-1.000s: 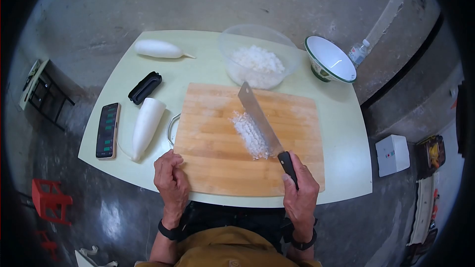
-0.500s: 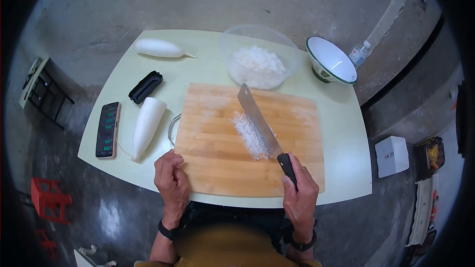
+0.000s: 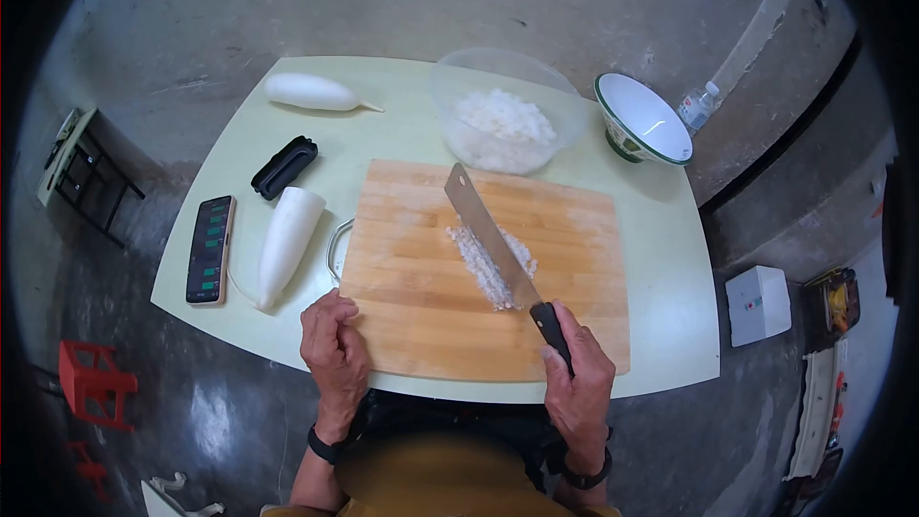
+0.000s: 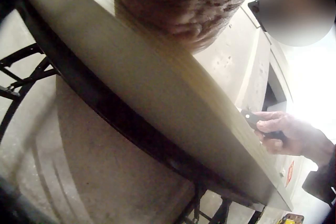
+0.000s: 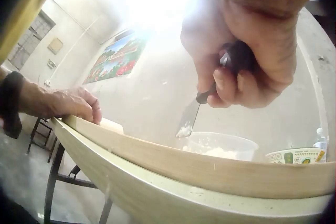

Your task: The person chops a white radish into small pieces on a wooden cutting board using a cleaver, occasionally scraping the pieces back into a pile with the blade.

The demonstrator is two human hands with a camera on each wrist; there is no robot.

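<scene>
Chopped white radish point(image 3: 473, 257), or what looks like it, is heaped around the middle of the cutting board point(image 3: 412, 325). The knife point(image 3: 489, 236) was along the right side of the pile a moment ago; now it's shifted left and sits across it, bits showing on both sides. So imo the blade is working through the middle of the heap, not just skimming one side. Can't tell if the edge is touching wood.

Right hand point(image 3: 580, 378) has its fingers wrapped snugly round the black handle, near the board's front edge. Left hand point(image 3: 335, 349) is at the board's near left corner, fingers loosely bent and not gripping anything I can make out. It hasn't really moved, fwiw.

Past the board's far edge there's a clear bowl point(image 3: 457, 147) with more white bits in it, plus a thick radish piece point(image 3: 290, 237) lying left of the board, uncut side up to the camera or not, can't say.
</scene>
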